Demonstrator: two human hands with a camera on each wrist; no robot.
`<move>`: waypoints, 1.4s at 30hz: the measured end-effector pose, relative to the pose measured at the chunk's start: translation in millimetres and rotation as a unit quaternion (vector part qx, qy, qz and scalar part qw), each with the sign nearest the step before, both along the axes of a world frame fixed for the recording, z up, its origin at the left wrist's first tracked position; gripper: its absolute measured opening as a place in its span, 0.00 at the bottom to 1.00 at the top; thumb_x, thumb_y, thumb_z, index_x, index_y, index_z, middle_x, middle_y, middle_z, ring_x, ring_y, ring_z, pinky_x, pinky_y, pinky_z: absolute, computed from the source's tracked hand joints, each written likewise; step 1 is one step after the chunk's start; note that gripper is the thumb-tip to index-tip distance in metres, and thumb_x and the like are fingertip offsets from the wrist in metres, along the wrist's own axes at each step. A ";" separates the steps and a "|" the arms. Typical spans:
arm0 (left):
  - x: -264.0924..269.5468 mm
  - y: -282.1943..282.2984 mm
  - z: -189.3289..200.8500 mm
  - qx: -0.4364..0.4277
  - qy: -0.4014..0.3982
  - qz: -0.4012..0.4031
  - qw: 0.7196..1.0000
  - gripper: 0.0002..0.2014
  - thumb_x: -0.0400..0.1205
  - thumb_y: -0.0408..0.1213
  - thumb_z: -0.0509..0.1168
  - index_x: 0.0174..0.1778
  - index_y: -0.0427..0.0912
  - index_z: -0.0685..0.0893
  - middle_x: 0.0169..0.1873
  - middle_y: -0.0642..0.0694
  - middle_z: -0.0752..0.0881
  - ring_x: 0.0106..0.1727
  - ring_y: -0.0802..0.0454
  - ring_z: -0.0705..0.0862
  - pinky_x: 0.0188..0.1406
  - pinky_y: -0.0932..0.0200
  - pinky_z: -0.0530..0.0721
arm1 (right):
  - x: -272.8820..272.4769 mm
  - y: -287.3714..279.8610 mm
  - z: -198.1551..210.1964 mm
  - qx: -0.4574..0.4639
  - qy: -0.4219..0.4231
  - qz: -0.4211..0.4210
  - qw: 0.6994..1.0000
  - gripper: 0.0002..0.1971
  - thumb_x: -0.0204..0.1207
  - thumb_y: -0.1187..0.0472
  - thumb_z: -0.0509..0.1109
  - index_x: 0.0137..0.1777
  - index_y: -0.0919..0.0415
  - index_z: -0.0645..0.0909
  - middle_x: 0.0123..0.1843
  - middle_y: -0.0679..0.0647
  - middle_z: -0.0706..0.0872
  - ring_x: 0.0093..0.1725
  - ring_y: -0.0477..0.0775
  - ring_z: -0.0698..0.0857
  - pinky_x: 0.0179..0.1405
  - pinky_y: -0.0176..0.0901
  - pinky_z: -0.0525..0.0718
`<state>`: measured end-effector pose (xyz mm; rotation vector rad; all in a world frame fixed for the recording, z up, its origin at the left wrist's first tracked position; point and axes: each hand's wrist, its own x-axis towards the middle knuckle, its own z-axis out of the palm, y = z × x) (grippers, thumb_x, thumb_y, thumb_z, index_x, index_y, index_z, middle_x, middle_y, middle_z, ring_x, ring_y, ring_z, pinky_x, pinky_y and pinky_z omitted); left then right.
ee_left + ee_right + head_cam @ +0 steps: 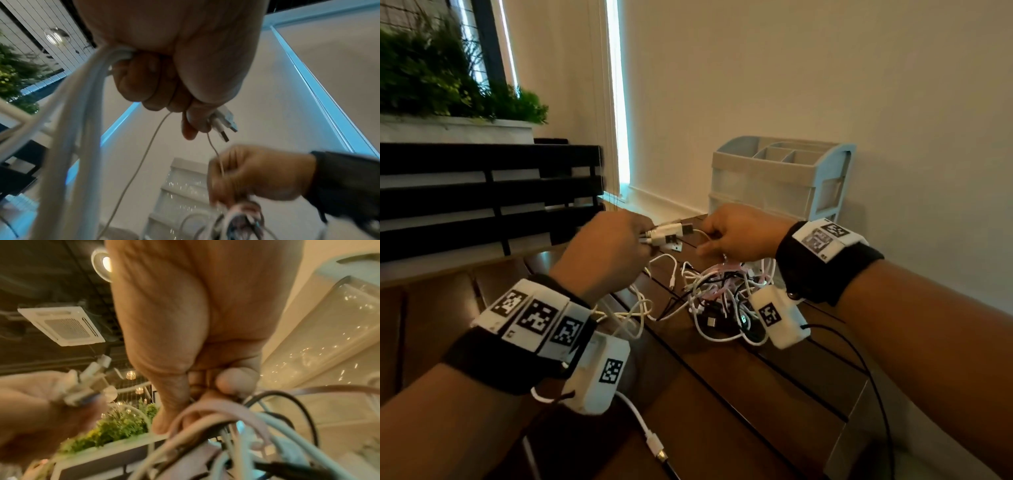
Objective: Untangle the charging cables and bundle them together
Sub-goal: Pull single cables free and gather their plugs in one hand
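Observation:
My left hand (642,236) grips a bunch of white USB plugs (671,233) raised above the table, and their cables hang down from my fist (174,97). A thin white cable (700,232) runs from those plugs (224,123) into my right hand (710,238), which pinches it close by. Under the right hand (257,173) lies the tangle (722,294) of white, pink and black charging cables. Some strands of that tangle (236,434) loop up against the right fingers (236,382). My left hand (41,402) looks blurred in the right wrist view.
A dark wooden slatted table (722,411) carries the cables; its right edge (852,428) is near. A pale drawer organiser (780,178) stands at the back against the wall. A black slatted rail (482,195) and a planter (448,85) are on the left. Wrist-camera leads (643,428) trail forward.

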<state>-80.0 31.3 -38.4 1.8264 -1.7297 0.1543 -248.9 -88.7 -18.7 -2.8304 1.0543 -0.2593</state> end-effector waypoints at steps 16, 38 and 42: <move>85.7 26.0 46.6 -0.089 0.013 0.206 0.974 0.11 0.73 0.45 0.65 0.44 0.43 0.87 0.30 0.37 0.83 0.34 0.33 0.83 0.39 0.37 0.87 | -33.2 -45.5 -8.3 -0.072 -0.135 -0.167 0.974 0.10 0.76 0.65 0.67 0.36 0.54 0.73 0.38 0.50 0.81 0.43 0.53 0.80 0.42 0.44 0.74; -15.6 -1.5 -2.5 -0.004 0.079 -0.039 0.996 0.06 0.80 0.38 0.68 0.38 0.45 0.87 0.28 0.47 0.83 0.27 0.54 0.78 0.24 0.62 0.67 | 2.7 18.0 8.7 -0.006 -0.196 0.108 0.975 0.02 0.77 0.62 0.71 0.44 0.57 0.81 0.33 0.47 0.84 0.27 0.40 0.80 0.28 0.37 0.78; -2.8 0.0 0.9 0.023 0.018 -0.005 1.000 0.10 0.81 0.40 0.66 0.33 0.46 0.83 0.30 0.45 0.83 0.32 0.50 0.80 0.29 0.55 0.76 | 0.1 11.2 -1.8 -0.040 -0.011 0.062 0.997 0.06 0.80 0.54 0.68 0.46 0.57 0.78 0.37 0.47 0.81 0.35 0.45 0.78 0.34 0.37 0.75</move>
